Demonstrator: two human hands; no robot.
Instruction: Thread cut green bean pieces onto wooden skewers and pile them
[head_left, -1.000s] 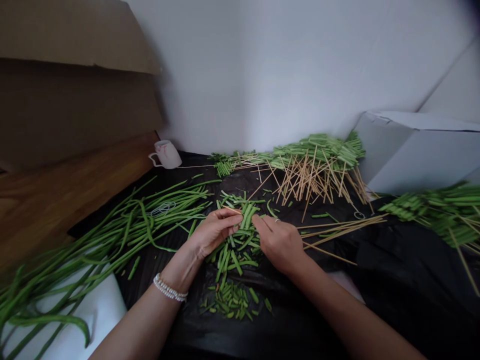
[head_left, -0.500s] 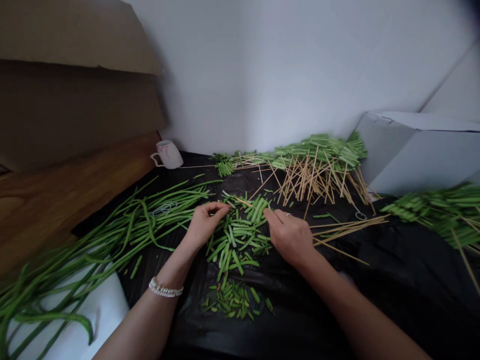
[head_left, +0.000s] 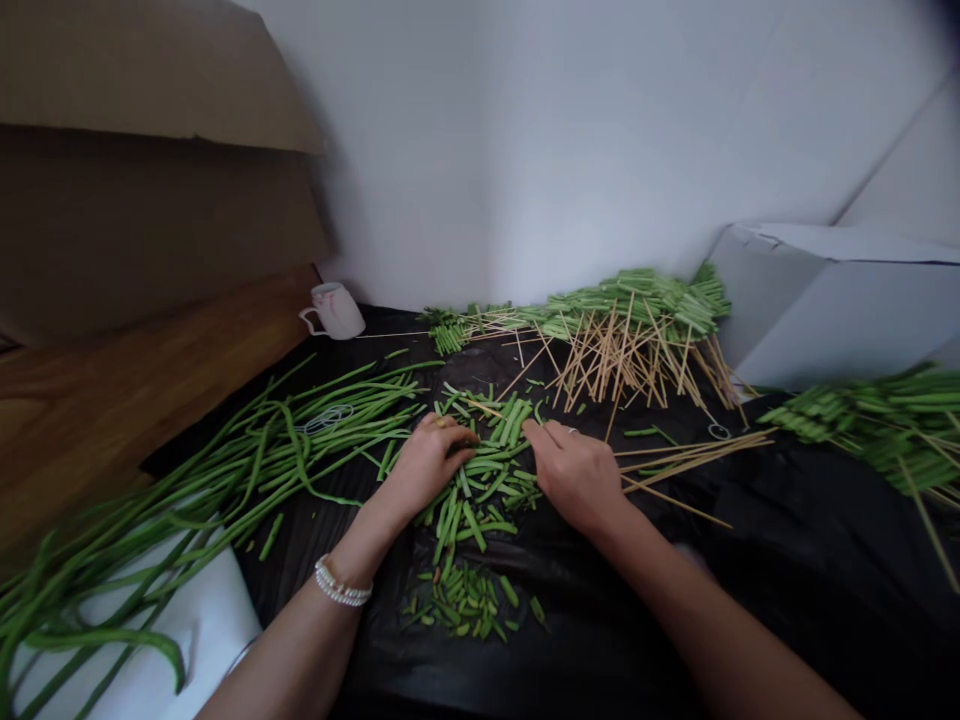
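Note:
My right hand (head_left: 574,470) is closed around a bamboo skewer (head_left: 486,408), whose pale tip points left past several green bean pieces (head_left: 513,420) lined up side by side on it. Most of the skewer is hidden by the fingers. My left hand (head_left: 435,458) is over the left side of a loose pile of cut bean pieces (head_left: 491,485), thumb and fingers a little apart, and I see nothing held between them. Shorter bean ends (head_left: 461,600) lie in a smaller heap closer to me.
Long uncut beans (head_left: 247,470) spread at left, partly over a white surface (head_left: 202,610). Filled skewers (head_left: 637,310) are stacked along the wall, with more bundles (head_left: 885,420) at right. Loose skewers (head_left: 690,460), a mug (head_left: 337,312), a white box (head_left: 840,300) and cardboard (head_left: 150,200) surround the black sheet (head_left: 637,640).
My left hand has moved from beside the skewer tip down and slightly right onto the cut pieces, its thumb and fingers parting. My right hand stays nearly in place with the skewer.

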